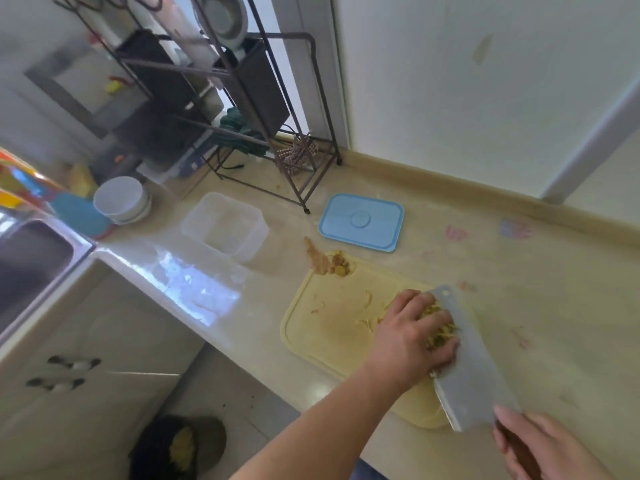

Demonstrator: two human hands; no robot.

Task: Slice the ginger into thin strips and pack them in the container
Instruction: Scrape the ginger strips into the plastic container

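On the pale yellow cutting board [329, 327], my left hand [412, 334] curls over a heap of yellow ginger strips [440, 327] and presses them against the flat of a cleaver [467, 362]. My right hand [540, 448] grips the cleaver's dark wooden handle at the lower right. A few loose strips lie on the board left of my left hand. Ginger scraps and peel [329, 263] sit at the board's far corner. The clear plastic container [225, 225] stands open to the far left of the board, and its blue lid [362, 221] lies flat beside it.
A dark metal rack [242, 98] stands at the back of the counter by the wall. Stacked white bowls [121, 200] sit near a sink [31, 268] at the left. The counter's front edge runs diagonally, with a dark bin [176, 448] on the floor below.
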